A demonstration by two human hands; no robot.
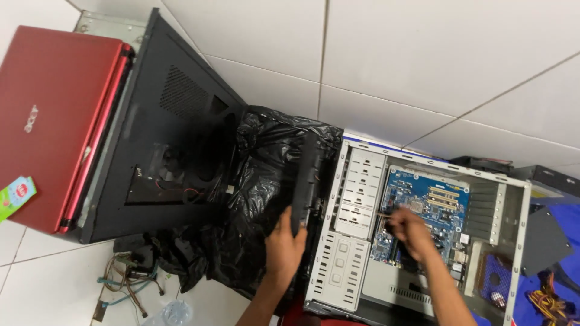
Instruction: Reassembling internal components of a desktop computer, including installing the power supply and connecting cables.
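An open desktop computer case (338, 265) lies on its side on the tiled floor, with a blue motherboard (432, 202) showing inside. My left hand (284, 241) grips the black front panel (307, 181) of the case at its left end. My right hand (408, 229) reaches into the case over the motherboard, fingers closed on what looks like thin wires; blur hides the detail.
A black plastic bag (266, 157) lies left of the case. A black side panel (175, 139) and a closed red laptop (54, 121) rest on another case at the left. Loose cables (127, 278) lie bottom left, more cables (553, 299) and a blue cloth bottom right.
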